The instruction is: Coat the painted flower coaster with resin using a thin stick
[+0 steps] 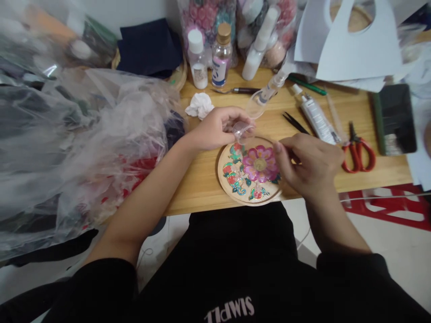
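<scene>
My left hand (224, 128) is closed around a small clear plastic piece (241, 130), perhaps a little cup, above the far rim of a round decorated board (249, 195). Raised fruit and leaf shapes cover the board's left and lower parts. A pink flower with a yellowish centre (259, 164) sits on its upper right. My right hand (308, 163) hovers at the board's right edge, thumb and fingers pinched together close to the flower's petals. Whatever may be between those fingers cannot be made out.
Behind the hands stand a white-capped bottle (198, 63), a cork-topped bottle (222, 58) and a spray bottle (257, 49). On the right lie black tweezers (295, 122), a glue tube (318, 117), red-handled scissors (358, 152) and a phone (397, 117). Plastic bags (84, 148) crowd the left.
</scene>
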